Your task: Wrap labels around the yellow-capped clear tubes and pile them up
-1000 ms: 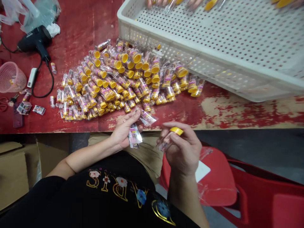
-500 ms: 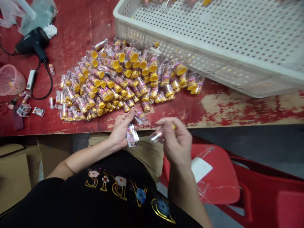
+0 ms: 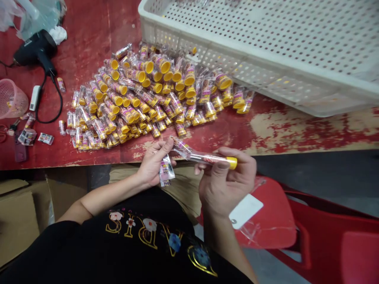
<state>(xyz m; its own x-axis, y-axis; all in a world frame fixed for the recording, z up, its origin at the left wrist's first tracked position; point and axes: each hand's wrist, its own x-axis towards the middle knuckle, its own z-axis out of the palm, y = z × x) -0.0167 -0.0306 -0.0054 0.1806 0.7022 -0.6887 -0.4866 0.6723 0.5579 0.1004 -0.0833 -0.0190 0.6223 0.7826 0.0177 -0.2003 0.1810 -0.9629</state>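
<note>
My left hand (image 3: 155,163) pinches a clear printed wrapper (image 3: 181,146) between thumb and finger. Small silvery printed packets (image 3: 166,171) are also held in that hand, against the palm. My right hand (image 3: 226,183) grips a clear tube (image 3: 207,158) by its yellow-capped end, and the tube's other end meets the wrapper held on the left. Beyond both hands lies a big pile of wrapped tubes with yellow caps (image 3: 142,98) on the red table (image 3: 97,23).
A white perforated crate (image 3: 248,59) stands behind the pile at right. On the left are a black heat gun (image 3: 37,47) with its cord, a pink basket (image 3: 13,98) and loose packets (image 3: 45,138). A red stool (image 3: 266,221) is at lower right.
My right hand has turned and now shows the tube lengthwise, with its yellow cap to the right. The tube's far end has come up to the wrapper at my left fingers.
</note>
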